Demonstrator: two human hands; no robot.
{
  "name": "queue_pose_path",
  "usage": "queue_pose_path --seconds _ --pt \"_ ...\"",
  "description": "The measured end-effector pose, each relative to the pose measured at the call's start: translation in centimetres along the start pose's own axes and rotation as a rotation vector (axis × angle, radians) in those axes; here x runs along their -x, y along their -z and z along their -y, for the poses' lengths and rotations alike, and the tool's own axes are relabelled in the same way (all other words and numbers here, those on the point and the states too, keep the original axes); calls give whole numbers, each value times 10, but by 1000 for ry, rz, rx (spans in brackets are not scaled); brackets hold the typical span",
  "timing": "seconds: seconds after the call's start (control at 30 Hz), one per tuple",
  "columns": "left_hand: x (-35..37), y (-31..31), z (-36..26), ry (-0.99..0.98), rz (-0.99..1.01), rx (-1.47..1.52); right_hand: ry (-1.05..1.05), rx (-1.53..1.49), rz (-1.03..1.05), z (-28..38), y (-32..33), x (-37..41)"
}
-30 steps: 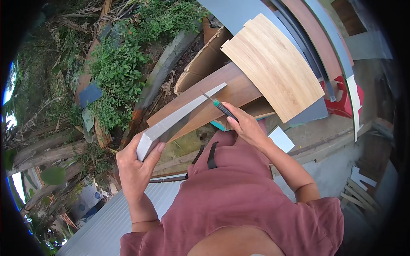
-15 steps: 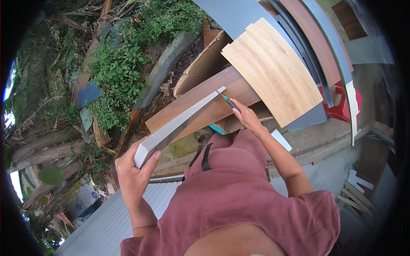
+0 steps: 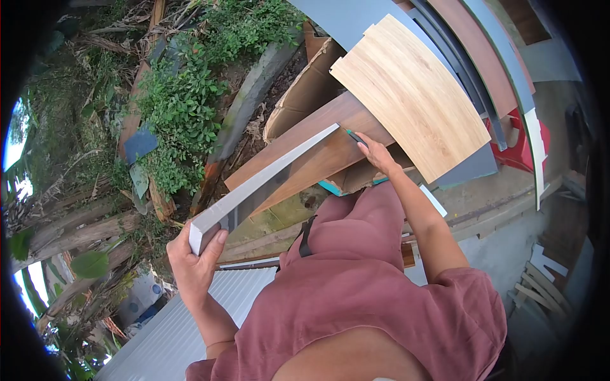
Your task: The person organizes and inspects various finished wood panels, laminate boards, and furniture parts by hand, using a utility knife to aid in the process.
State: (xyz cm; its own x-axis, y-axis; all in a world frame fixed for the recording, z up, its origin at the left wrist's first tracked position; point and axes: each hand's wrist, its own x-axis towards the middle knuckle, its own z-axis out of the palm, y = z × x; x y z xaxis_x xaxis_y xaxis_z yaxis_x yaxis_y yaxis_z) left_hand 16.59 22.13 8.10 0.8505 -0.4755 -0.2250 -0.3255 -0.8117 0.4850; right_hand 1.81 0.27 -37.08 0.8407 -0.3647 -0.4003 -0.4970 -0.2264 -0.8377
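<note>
My left hand [image 3: 194,257] is wrapped round the near end of a long grey square-edged bar [image 3: 257,181]. The bar slants away from me over a dark brown wooden board [image 3: 305,162]. In my right hand [image 3: 379,156] is a slim tool [image 3: 353,135] with a dark handle and a green collar. Its thin point is close to the far end of the bar, over the brown board; the exact kind of tool does not show. A light wood panel [image 3: 413,95] with a notched edge overlaps the brown board at its far right end.
An opened cardboard box [image 3: 298,95] stands under the boards. Green bushes [image 3: 181,108] and logs [image 3: 70,232] are on the left. Long panels [image 3: 473,60] lean at the upper right, near a red plastic object [image 3: 524,143]. Corrugated sheet [image 3: 171,324] lies at the lower left.
The bar's near end and my left hand have shifted slightly left and down. My right hand has moved a little right and up, and its tool's tip is now just off the bar's far end.
</note>
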Motion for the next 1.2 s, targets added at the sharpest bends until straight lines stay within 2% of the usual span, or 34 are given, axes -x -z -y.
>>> queue_pose_path --seconds 0.3,0.37,0.47,0.6,0.67,0.73,0.8,0.87,0.9,0.97,1.17,1.2 --pt "15 2 32 21 -113 161 3 283 -7 2 -1 -17" --pt "22 4 42 56 -98 221 -62 346 19 10 1 -16" --pt "30 3 54 50 -122 222 65 319 -9 17 3 -12" --pt "38 5 63 69 -115 229 83 334 11 31 3 -6" --pt "42 7 68 86 -119 249 -67 390 21 23 1 -11" --pt "47 8 72 100 -53 226 -55 417 -1 31 -1 -12" --pt "53 5 61 64 -98 247 -51 450 -18 42 -5 -4" --pt "57 4 71 -47 -97 213 30 226 -162 62 -8 7" --pt "60 2 70 -44 -108 222 39 237 -160 67 -10 11" --pt "64 -1 66 -82 -210 380 158 9 -243 76 -16 19" --pt "56 -2 95 -179 -145 533 40 -97 -125 101 -14 47" --pt "55 -5 91 -191 -126 672 29 -106 -123 104 -12 51"
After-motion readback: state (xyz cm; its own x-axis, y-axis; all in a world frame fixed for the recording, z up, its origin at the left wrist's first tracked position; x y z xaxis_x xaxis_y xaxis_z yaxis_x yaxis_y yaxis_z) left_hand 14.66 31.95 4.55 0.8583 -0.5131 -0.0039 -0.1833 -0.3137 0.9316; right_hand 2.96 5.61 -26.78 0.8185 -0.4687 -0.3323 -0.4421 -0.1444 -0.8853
